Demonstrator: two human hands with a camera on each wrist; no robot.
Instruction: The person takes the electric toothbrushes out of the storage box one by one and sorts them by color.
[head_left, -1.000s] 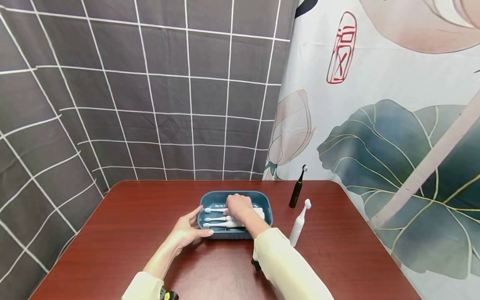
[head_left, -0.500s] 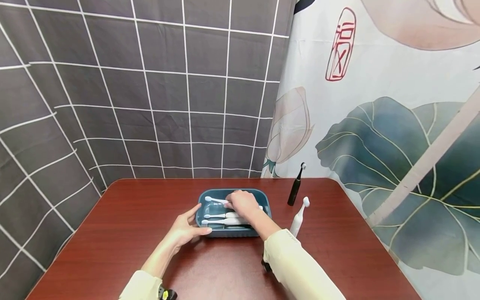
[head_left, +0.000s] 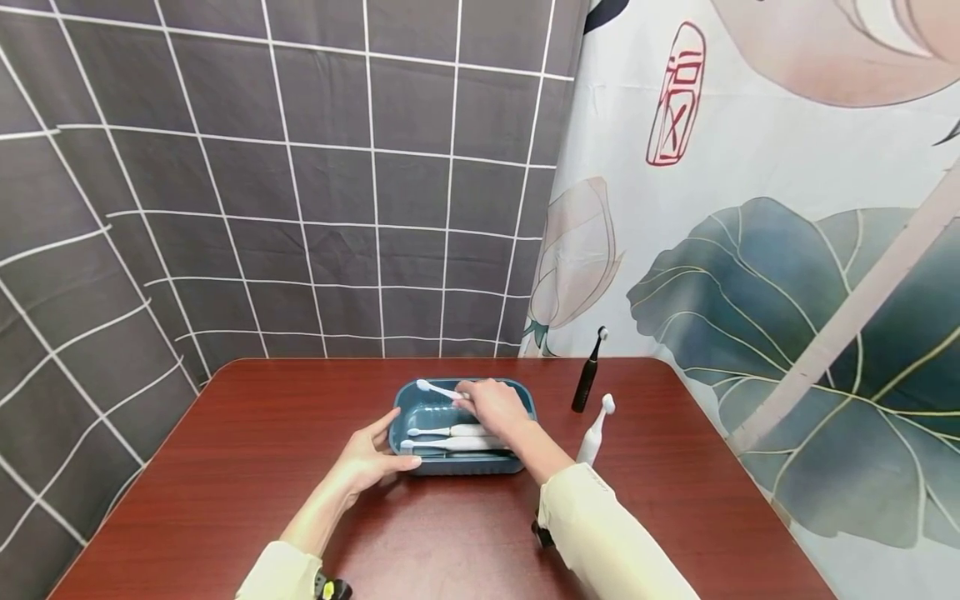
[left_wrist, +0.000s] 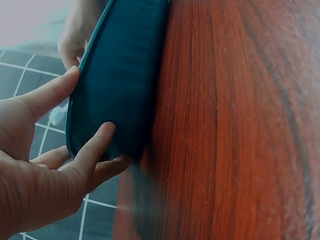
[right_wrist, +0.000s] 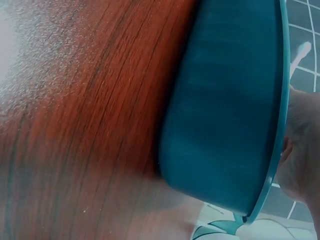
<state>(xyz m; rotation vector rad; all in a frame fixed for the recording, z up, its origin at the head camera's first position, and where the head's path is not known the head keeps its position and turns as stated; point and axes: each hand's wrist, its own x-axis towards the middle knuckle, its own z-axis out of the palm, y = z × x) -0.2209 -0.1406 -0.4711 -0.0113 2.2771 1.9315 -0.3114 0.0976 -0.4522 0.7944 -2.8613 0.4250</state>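
Note:
My right hand (head_left: 497,408) pinches a white toothbrush (head_left: 442,390) over the far side of a blue plastic box (head_left: 417,408). Its bristle head points left and tilts upward; the hand hides its handle end. In the right wrist view, the toothbrush head (right_wrist: 304,48) shows beyond the box rim. Below the hand, two white electric toothbrushes (head_left: 457,444) lie lengthwise in the near half of the box. My left hand (head_left: 365,461) steadies the box's left end, thumb on the front rim. Its spread fingers (left_wrist: 95,145) press on the outer wall in the left wrist view.
A black electric toothbrush (head_left: 586,382) stands upright at the back right of the reddish-brown table (head_left: 247,442). Nearer stands a white electric toothbrush (head_left: 595,437), partly behind the right sleeve (head_left: 607,525). A grey checked cloth (head_left: 337,192) hangs behind the table.
My right hand has raised the white toothbrush from among the others toward the box's back edge, and its head now tilts up. The left hand stays at the box's left end.

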